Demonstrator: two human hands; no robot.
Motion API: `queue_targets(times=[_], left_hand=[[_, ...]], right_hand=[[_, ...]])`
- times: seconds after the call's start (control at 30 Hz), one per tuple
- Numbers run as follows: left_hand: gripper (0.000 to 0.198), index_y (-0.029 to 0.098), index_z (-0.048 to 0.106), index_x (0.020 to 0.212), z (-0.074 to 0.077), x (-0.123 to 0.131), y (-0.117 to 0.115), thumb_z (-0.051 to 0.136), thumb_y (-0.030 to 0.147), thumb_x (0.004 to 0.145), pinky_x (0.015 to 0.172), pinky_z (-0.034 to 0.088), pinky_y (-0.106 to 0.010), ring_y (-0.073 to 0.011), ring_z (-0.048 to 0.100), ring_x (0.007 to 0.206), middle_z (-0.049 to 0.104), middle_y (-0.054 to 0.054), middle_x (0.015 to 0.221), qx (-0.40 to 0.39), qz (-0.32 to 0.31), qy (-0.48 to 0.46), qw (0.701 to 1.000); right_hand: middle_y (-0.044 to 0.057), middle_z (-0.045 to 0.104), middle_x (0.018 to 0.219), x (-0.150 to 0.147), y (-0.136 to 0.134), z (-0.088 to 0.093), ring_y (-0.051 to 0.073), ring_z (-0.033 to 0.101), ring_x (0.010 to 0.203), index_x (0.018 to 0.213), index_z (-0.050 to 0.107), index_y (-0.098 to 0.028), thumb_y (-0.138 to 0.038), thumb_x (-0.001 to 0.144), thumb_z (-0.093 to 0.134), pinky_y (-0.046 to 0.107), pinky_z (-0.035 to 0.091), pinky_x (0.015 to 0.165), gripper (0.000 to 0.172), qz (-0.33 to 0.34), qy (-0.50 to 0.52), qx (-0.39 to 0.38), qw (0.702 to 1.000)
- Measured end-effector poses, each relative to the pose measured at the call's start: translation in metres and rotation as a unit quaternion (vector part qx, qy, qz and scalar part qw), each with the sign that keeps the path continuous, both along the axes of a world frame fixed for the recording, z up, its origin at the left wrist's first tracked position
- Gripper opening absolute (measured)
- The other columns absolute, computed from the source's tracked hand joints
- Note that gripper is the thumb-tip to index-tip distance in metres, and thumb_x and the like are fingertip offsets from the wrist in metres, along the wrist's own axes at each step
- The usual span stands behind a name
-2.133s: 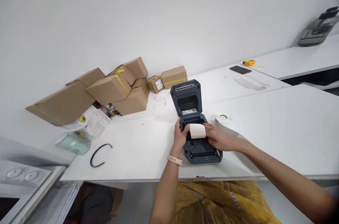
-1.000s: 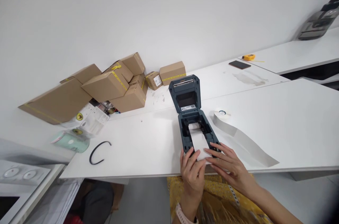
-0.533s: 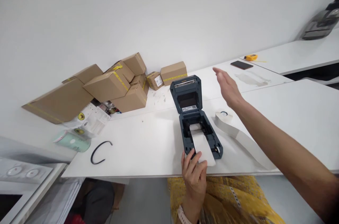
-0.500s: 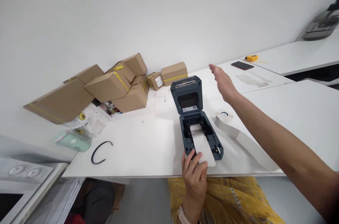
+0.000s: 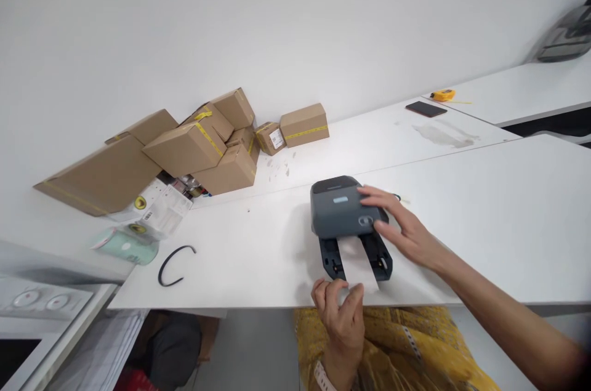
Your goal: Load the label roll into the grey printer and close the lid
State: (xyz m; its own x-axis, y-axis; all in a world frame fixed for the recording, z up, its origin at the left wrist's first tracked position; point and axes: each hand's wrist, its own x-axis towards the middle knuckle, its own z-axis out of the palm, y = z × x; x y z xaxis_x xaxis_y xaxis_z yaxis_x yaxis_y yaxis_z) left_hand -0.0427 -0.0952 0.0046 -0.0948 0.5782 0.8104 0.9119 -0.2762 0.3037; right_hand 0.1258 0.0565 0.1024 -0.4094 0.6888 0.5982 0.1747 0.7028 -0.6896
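Note:
A dark grey label printer (image 5: 335,212) stands near the table's front edge, its lid swung partly down over the base. White label paper (image 5: 356,260) runs out from under the lid toward me. My left hand (image 5: 341,317) pinches the free end of that paper between thumb and fingers, just in front of the printer. My right hand (image 5: 406,231) rests on the right side of the lid, fingers spread and not wrapped around it. Most of the loose strip and roll seen to the right before is hidden behind my right hand and forearm.
Several cardboard boxes (image 5: 184,148) are piled at the back left. A black curved band (image 5: 162,268) and a green pouch (image 5: 129,246) lie at the left. Farther back on the right are a dark phone (image 5: 426,109) and a yellow tape measure (image 5: 443,95).
My right hand has come down from the raised position onto the lid, and the upright lid has swung forward and down. My left hand still pinches the paper's end.

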Motion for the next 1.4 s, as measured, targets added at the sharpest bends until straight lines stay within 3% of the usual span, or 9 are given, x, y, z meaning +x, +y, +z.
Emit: queue_targets(times=[0.17, 0.33, 0.7, 1.0, 1.13, 1.2, 1.27, 1.33, 1.4], left_hand=[[0.031, 0.028, 0.076, 0.094, 0.002, 0.002, -0.001, 0.064, 0.000, 0.086, 0.090, 0.046, -0.040, -0.0192, 0.054, 0.088, 0.062, -0.004, 0.087, 0.001, -0.005, 0.006, 1.000], [0.034, 0.028, 0.076, 0.095, 0.005, 0.004, -0.003, 0.065, -0.002, 0.084, 0.091, 0.046, -0.039, -0.0186, 0.054, 0.086, 0.062, -0.004, 0.087, 0.006, -0.013, 0.007, 1.000], [0.032, 0.024, 0.075, 0.095, 0.014, -0.009, -0.007, 0.063, -0.003, 0.086, 0.089, 0.048, -0.038, -0.0205, 0.053, 0.094, 0.064, -0.006, 0.093, 0.010, -0.058, 0.040, 0.997], [0.037, 0.025, 0.075, 0.100, 0.014, -0.010, -0.013, 0.064, -0.006, 0.082, 0.092, 0.048, -0.039, -0.0212, 0.054, 0.095, 0.065, -0.006, 0.094, -0.034, -0.073, 0.041, 0.996], [0.036, 0.026, 0.075, 0.100, 0.010, -0.011, -0.015, 0.066, -0.004, 0.082, 0.092, 0.048, -0.038, -0.0207, 0.056, 0.095, 0.066, -0.005, 0.093, -0.034, -0.067, 0.043, 0.996], [0.030, 0.026, 0.075, 0.102, 0.007, -0.014, -0.017, 0.066, 0.003, 0.085, 0.094, 0.048, -0.040, -0.0218, 0.057, 0.098, 0.066, -0.007, 0.099, -0.030, -0.084, 0.033, 0.995], [0.026, 0.027, 0.073, 0.113, 0.005, -0.017, -0.017, 0.063, 0.019, 0.090, 0.099, 0.047, -0.043, -0.0253, 0.057, 0.109, 0.066, -0.009, 0.113, -0.035, -0.116, -0.009, 0.993], [0.039, 0.028, 0.062, 0.134, 0.007, -0.019, -0.011, 0.055, 0.033, 0.096, 0.108, 0.043, -0.047, -0.0295, 0.051, 0.129, 0.058, -0.012, 0.138, -0.066, -0.118, -0.131, 0.982], [0.055, 0.030, 0.041, 0.153, 0.013, -0.020, 0.003, 0.048, 0.041, 0.100, 0.116, 0.037, -0.047, -0.0303, 0.038, 0.146, 0.040, -0.010, 0.159, -0.140, -0.087, -0.325, 0.931]], right_hand=[[0.006, 0.042, 0.158, 0.010, -0.045, -0.050, 0.027, 0.040, 0.146, 0.140, 0.050, -0.036, -0.028, 0.098, 0.052, 0.047, 0.042, 0.115, 0.043, -0.037, -0.048, 0.049, 0.997], [0.006, 0.039, 0.160, 0.007, -0.063, -0.075, 0.026, 0.037, 0.147, 0.138, 0.051, -0.035, -0.024, 0.098, 0.051, 0.047, 0.044, 0.114, 0.041, -0.055, -0.053, 0.034, 0.997], [0.006, 0.048, 0.149, -0.012, -0.063, -0.088, 0.027, 0.046, 0.135, 0.111, 0.060, -0.031, -0.025, 0.099, 0.054, 0.049, 0.042, 0.107, 0.015, -0.103, 0.056, -0.020, 0.993], [0.007, 0.047, 0.149, -0.019, -0.065, -0.086, 0.028, 0.043, 0.137, 0.116, 0.060, -0.033, -0.028, 0.098, 0.057, 0.049, 0.040, 0.107, 0.020, -0.114, 0.067, -0.049, 0.990], [0.005, 0.045, 0.152, -0.025, -0.068, -0.090, 0.028, 0.043, 0.139, 0.108, 0.063, -0.032, -0.033, 0.095, 0.060, 0.049, 0.037, 0.111, 0.012, -0.114, 0.119, -0.115, 0.979], [0.005, 0.041, 0.157, -0.031, -0.069, -0.093, 0.029, 0.040, 0.143, 0.112, 0.060, -0.032, -0.040, 0.093, 0.064, 0.049, 0.036, 0.113, 0.021, -0.126, 0.166, -0.185, 0.960], [0.007, 0.038, 0.160, -0.036, -0.070, -0.094, 0.030, 0.038, 0.145, 0.127, 0.054, -0.033, -0.048, 0.088, 0.068, 0.050, 0.037, 0.114, 0.045, -0.141, 0.209, -0.270, 0.929], [0.008, 0.039, 0.159, -0.039, -0.071, -0.093, 0.031, 0.039, 0.145, 0.142, 0.044, -0.033, -0.055, 0.083, 0.069, 0.050, 0.037, 0.115, 0.068, -0.144, 0.233, -0.348, 0.897], [0.008, 0.041, 0.158, -0.040, -0.072, -0.090, 0.032, 0.041, 0.143, 0.149, 0.038, -0.032, -0.059, 0.081, 0.068, 0.051, 0.036, 0.117, 0.079, -0.138, 0.232, -0.404, 0.874]])
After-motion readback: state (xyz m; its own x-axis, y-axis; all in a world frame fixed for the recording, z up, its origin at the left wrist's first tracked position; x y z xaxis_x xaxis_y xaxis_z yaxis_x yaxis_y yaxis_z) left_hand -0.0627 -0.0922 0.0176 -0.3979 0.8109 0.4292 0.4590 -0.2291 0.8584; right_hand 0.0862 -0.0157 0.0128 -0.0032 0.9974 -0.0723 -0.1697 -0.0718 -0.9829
